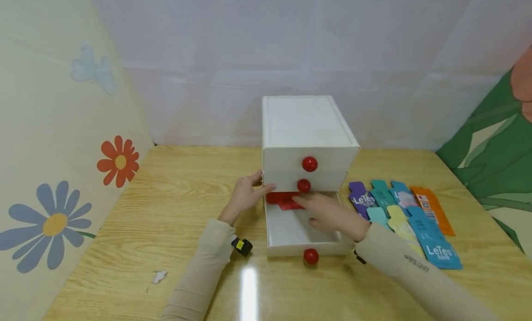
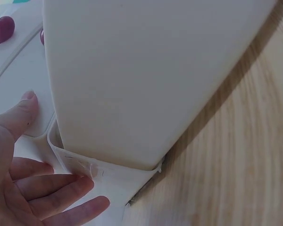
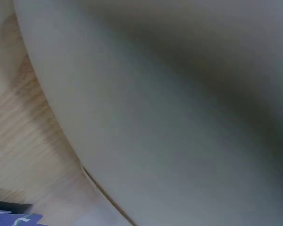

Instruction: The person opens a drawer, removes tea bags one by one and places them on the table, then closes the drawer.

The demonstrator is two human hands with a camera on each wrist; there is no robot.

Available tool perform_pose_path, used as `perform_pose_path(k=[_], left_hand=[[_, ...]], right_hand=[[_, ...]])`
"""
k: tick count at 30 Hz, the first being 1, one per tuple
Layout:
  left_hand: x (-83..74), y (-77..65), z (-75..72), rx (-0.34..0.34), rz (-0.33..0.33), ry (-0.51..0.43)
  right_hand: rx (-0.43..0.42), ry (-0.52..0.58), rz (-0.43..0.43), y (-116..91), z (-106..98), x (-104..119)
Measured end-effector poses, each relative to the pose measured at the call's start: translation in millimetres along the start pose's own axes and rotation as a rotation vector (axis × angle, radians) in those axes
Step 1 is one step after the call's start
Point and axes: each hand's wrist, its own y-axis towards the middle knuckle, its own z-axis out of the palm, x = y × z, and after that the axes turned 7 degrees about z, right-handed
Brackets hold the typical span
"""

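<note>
A white drawer cabinet [image 1: 305, 122] with round red knobs stands on the wooden table. Its bottom drawer [image 1: 291, 231] is pulled out. A flat red packet [image 1: 277, 198] lies at the back of that drawer, partly under the cabinet's front. My right hand [image 1: 332, 215] reaches into the drawer, its extended fingers touching the packet. At the cabinet's left front corner is my left hand [image 1: 245, 198]. In the left wrist view, its thumb [image 2: 26, 110] lies against a drawer front and the other fingers spread by the side wall. The right wrist view shows mostly a blurred pale surface.
Several colourful flat packets lie right of the cabinet, among them a purple one [image 1: 360, 198], an orange one [image 1: 436, 212] and a blue one [image 1: 434, 242]. A white scrap [image 1: 160, 277] is at the front left. A pale curtain [image 1: 249, 71] hangs behind the table.
</note>
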Motion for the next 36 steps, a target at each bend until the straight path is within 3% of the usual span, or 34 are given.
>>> perform_pose_path(k=[11, 23, 30, 36], left_hand=[[1.3, 0.1, 0.4, 0.000, 0.002, 0.015], [0.4, 0.2, -0.5, 0.011, -0.011, 0.015], [0.8, 0.5, 0.2, 0.009, -0.014, -0.003], [1.8, 1.2, -0.1, 0.008, -0.023, -0.023]], right_hand=[[0.165, -0.044, 0.058, 12, 4, 0], [0.329, -0.091, 0.092, 15, -7, 9], [0.277, -0.229, 0.066, 31, 5, 6], [0.296, -0.195, 0.175, 41, 14, -2]])
